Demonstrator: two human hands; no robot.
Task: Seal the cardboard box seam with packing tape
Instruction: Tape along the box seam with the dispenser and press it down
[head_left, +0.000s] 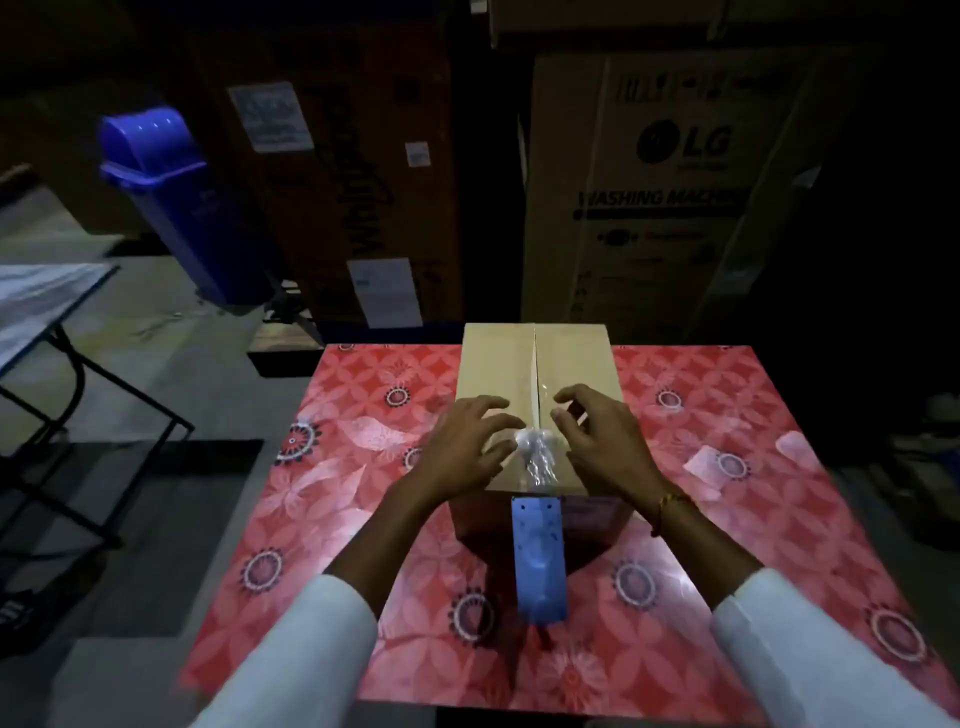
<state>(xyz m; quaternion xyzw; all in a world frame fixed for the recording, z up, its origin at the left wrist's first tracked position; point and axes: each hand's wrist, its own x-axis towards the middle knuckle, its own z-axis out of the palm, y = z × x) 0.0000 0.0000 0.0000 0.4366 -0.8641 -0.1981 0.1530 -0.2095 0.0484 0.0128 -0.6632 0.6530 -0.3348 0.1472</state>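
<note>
A box (537, 405) stands on the red patterned surface (337, 467), flaps closed, its seam (535, 374) running away from the person. Clear tape (540, 457) (crinkled and bunched) lies along the near end of the seam, between the two hands. The left hand (462, 447) rests on the left flap with fingers (493, 405) spread, fingertips just beside the tape. The right hand (602, 441) rests on the right flap, fingers (569, 395) loosely curled and apart, tips near the seam. Neither hand pinches anything. A blue dispenser (537, 558) hangs against the box's near face, below the tape.
</note>
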